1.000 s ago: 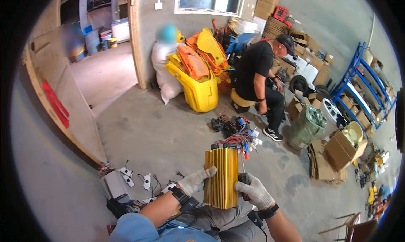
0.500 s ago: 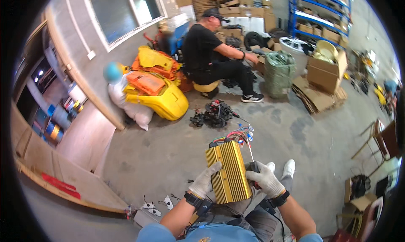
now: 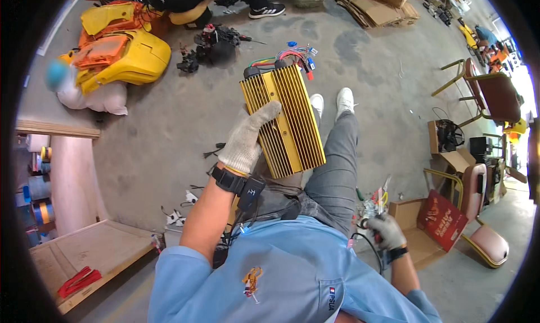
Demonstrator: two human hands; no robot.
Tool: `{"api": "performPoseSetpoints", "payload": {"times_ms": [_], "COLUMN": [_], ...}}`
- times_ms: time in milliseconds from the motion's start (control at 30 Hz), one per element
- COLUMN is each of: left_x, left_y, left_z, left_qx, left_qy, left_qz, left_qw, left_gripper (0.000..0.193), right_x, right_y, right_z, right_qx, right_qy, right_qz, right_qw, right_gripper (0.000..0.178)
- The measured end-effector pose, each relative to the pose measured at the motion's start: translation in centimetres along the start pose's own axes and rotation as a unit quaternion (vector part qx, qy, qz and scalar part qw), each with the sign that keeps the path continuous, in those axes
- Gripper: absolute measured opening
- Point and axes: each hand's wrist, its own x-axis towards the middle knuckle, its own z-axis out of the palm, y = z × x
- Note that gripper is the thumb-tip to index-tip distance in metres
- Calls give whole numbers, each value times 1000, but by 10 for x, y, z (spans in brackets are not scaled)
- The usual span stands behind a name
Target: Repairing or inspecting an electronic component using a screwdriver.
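Observation:
My left hand (image 3: 247, 134), in a whitish knit glove, grips a gold finned metal controller box (image 3: 289, 120) over my lap, its thumb lying across the fins. A bundle of coloured wires with plugs (image 3: 298, 55) comes out of the box's far end. Low at my right side, my gloved right hand (image 3: 387, 233) has its fingers curled around a small dark and red thing, too hidden to name. Right beside that hand lies a jumble of small parts and wires (image 3: 374, 202) and an open cardboard box (image 3: 413, 227).
Dark mechanical parts (image 3: 216, 44) lie on the floor ahead. Yellow and orange plastic covers (image 3: 126, 55) are piled at the far left. A co-worker's leg and shoe (image 3: 267, 10) show at the top. Chairs (image 3: 489, 92) stand at right; a wooden board (image 3: 95, 261) is at lower left.
My right hand has left the gold box and swung down to my right side. The long-shafted tool it held no longer shows clearly. My view has tilted downward; the left hand keeps the box.

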Motion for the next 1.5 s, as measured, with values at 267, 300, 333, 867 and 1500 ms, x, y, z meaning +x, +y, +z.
{"api": "performPoseSetpoints", "payload": {"times_ms": [267,300,333,867,1500], "left_x": [-10,-14,-16,-59,-115], "left_y": [-17,-16,-14,36,100], "left_z": [-1,-3,-5,-88,-34], "left_qx": [38,48,62,-57,171], "left_qy": [28,51,65,85,-33], "left_qz": [32,35,41,120,180], "left_qw": [998,997,995,987,968], "left_gripper": [61,59,62,42,70], "right_x": [21,11,24,-39,-31], "right_y": [88,53,55,-261,-247], "right_z": [30,38,29,219,254], "right_qx": [4,-30,-5,-168,42], "right_qy": [53,79,84,-49,-267], "right_qz": [-27,-54,-48,-437,-448], "right_qw": [998,995,995,882,852], "right_gripper": [25,24,25,51,55]}}
